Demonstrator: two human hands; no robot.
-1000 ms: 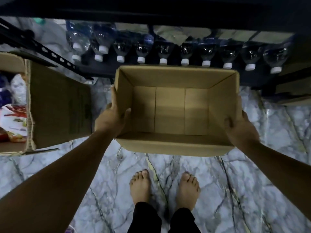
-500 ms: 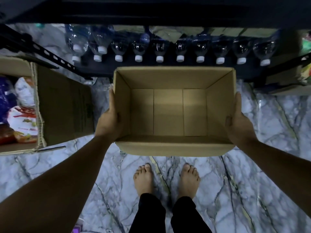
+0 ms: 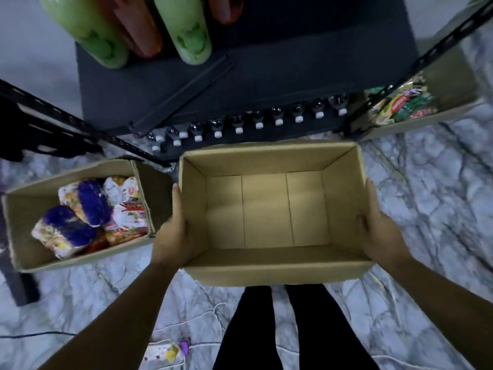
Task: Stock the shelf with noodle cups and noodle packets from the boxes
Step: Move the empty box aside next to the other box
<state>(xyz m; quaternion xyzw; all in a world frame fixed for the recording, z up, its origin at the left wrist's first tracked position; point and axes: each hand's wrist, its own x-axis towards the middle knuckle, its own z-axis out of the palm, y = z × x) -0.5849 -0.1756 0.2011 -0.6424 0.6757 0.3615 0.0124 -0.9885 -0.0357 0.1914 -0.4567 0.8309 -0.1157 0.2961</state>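
The empty box [image 3: 266, 209] was up in both hands, over the marble floor [image 3: 426, 196] and right in front of the shelf [image 3: 240, 84]. Left hand [image 3: 173, 236] gripped its left wall, right hand [image 3: 380, 236] its right wall, thumbs hooked over the rim. Just to its left sat a second box [image 3: 24, 217] with noodle packets [image 3: 88, 214] piled inside. Water bottles [image 3: 257, 118] lined up under the shelf board, and a third box [image 3: 453, 76] stood off right.

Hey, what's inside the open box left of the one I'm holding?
The left box holds noodle packets, purple-and-white and red-and-white, piled toward its right end. Anything beneath them is covered.
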